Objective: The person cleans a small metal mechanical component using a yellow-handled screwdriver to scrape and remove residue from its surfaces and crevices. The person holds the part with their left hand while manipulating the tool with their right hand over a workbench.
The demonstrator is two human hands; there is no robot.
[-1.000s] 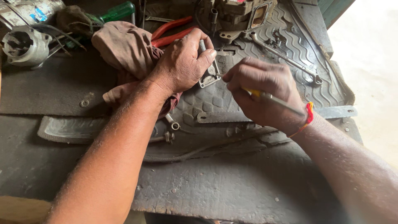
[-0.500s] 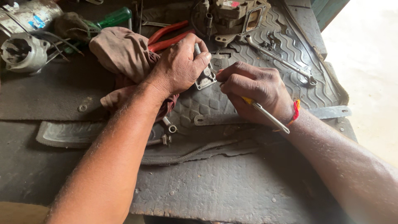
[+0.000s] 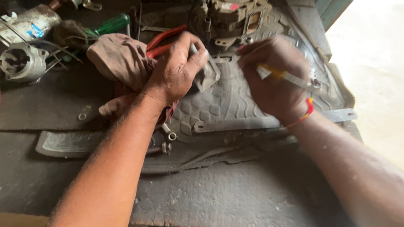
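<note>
My left hand [image 3: 176,69] is clamped around a small grey metal part [image 3: 208,75], thumb over its top, holding it just off the rubber mat [image 3: 235,105]. My right hand [image 3: 275,77], at about three o'clock from the part, is closed on a thin tool [image 3: 290,77] with a yellow grip and a bare steel shank that points away toward four o'clock; I cannot tell where its working tip sits, because my fingers hide it.

As I judge it, I am in the middle of working on the part with the tool, steadying with one hand and picking or scraping with the other. The next move would call for a firm left grip, the tip brought in from three o'clock, and light pressure so it does not slip.

The part looks dull, grimy and angular, with a flat plate-like face; most of it is covered by my palm, and the picture is blurred there.

A brown rag [image 3: 122,61] lies bunched at nine o'clock from my left hand, touching my wrist. Red-handled pliers [image 3: 166,42] lie at eleven o'clock, a green-handled screwdriver [image 3: 111,24] farther on, and a larger metal assembly [image 3: 231,19] sits at twelve o'clock.
</note>
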